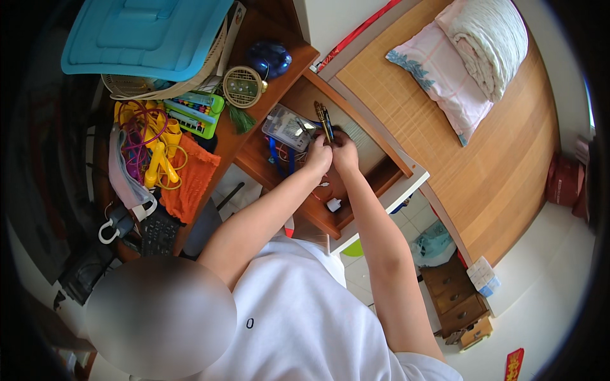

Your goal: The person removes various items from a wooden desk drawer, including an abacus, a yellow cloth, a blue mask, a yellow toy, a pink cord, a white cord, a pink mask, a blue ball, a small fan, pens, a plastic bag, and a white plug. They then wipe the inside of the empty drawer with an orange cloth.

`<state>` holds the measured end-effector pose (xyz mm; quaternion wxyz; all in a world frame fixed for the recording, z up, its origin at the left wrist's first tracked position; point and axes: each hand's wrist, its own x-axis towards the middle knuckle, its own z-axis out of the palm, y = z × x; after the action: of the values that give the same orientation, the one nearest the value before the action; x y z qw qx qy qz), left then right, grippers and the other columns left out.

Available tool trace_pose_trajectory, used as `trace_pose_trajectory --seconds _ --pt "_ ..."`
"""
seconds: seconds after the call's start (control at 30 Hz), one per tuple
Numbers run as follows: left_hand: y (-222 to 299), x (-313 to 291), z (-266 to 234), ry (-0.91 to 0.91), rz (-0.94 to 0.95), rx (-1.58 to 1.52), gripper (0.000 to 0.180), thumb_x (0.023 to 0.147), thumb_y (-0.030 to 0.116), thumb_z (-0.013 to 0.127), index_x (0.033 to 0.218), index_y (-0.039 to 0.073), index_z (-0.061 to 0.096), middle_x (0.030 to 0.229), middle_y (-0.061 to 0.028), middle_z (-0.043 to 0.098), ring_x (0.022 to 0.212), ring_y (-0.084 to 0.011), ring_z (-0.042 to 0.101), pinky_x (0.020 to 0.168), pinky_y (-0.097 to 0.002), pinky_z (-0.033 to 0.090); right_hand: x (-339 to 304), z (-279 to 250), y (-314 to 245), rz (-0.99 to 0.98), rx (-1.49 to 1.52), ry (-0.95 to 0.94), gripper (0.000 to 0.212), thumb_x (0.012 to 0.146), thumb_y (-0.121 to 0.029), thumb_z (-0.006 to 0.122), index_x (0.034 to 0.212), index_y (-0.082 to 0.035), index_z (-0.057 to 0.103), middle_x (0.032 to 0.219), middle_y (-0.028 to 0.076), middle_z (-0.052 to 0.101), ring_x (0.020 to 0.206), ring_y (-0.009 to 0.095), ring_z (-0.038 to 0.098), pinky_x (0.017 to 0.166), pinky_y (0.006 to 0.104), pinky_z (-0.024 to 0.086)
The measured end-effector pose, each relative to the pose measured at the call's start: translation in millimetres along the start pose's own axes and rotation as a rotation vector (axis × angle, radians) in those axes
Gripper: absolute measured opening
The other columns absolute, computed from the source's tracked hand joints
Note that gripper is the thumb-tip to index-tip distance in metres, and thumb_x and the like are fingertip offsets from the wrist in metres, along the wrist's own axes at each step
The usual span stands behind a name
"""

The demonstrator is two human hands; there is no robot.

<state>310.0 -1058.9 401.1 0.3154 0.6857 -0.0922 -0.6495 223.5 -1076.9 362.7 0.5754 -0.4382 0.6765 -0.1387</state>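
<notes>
Over the open drawer point(378, 190), my two hands meet around a small bunch of slim black-and-gold pens point(325, 122). My left hand point(318, 156) is closed on their lower ends. Right beside it, my right hand point(345, 152) is closed on the bunch too, its fingertips partly hidden. A clear plastic box point(288, 127) sits in the drawer, just left of the pens. Below that box lies a blue strap point(274, 154) among thin cords. Toward the drawer's near end is a white charger plug point(333, 204).
Left of the drawer, a desk carries a blue-lidded basket point(143, 38), a green case point(202, 114), a yellow-handled jump rope point(155, 164), orange cloth point(190, 178) and a black keyboard point(159, 232). At right stands a wooden bed point(483, 184) with a pillow point(438, 76) and rolled quilt point(492, 47).
</notes>
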Motion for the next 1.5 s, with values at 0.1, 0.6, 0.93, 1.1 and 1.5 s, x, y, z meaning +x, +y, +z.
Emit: trace_pose_trajectory --seconds 0.1,0.6,0.93,1.1,1.5 --pt "-3.4 -6.3 -1.3 -0.004 0.118 -0.037 0.038 0.084 0.001 0.033 0.119 0.003 0.050 0.104 -0.0050 0.056 0.094 -0.0145 0.052 0.082 -0.0264 0.041 -17.9 -4.1 -16.5 -0.049 -0.002 0.034 0.031 0.076 -0.008 0.059 0.106 -0.006 0.060 0.096 0.016 0.065 0.089 0.030 0.062 0.078 0.0367 0.047" --pt "29.5 -115.3 -70.0 -0.199 0.340 -0.381 0.049 0.086 -0.004 0.035 0.135 -0.001 0.033 0.133 -0.0127 0.042 0.123 -0.0190 0.041 0.099 -0.0302 0.035 -120.4 2.5 -116.5 -0.286 -0.003 -0.043 0.031 0.078 0.002 0.057 0.108 -0.001 0.058 0.104 0.014 0.059 0.093 0.026 0.059 0.081 0.0327 0.046" --pt "87.6 -179.7 -145.0 0.057 0.522 -0.499 0.044 0.090 0.002 0.037 0.135 0.002 0.034 0.130 -0.0077 0.043 0.119 -0.0149 0.044 0.096 -0.0261 0.038 -149.0 61.3 -229.5 -0.717 -0.312 -0.243 0.033 0.076 0.003 0.056 0.108 -0.004 0.060 0.099 0.016 0.057 0.090 0.034 0.057 0.076 0.0359 0.046" --pt "116.8 -172.5 -172.8 0.092 0.537 -0.699 0.043 0.089 0.001 0.036 0.132 0.001 0.036 0.124 -0.0076 0.046 0.113 -0.0142 0.048 0.095 -0.0252 0.039 -140.2 101.4 -261.0 -0.772 -0.381 -0.264 0.028 0.079 -0.001 0.053 0.105 -0.004 0.062 0.099 0.016 0.059 0.089 0.035 0.058 0.076 0.0384 0.046" --pt "131.0 -131.6 -199.3 0.235 0.488 -0.930 0.036 0.088 0.000 0.038 0.121 0.008 0.049 0.119 -0.0027 0.049 0.110 -0.0110 0.046 0.090 -0.0251 0.040 -99.5 152.7 -268.9 -0.760 -0.501 -0.258 0.031 0.076 -0.003 0.055 0.107 -0.004 0.062 0.102 0.018 0.061 0.091 0.034 0.060 0.078 0.0385 0.047"
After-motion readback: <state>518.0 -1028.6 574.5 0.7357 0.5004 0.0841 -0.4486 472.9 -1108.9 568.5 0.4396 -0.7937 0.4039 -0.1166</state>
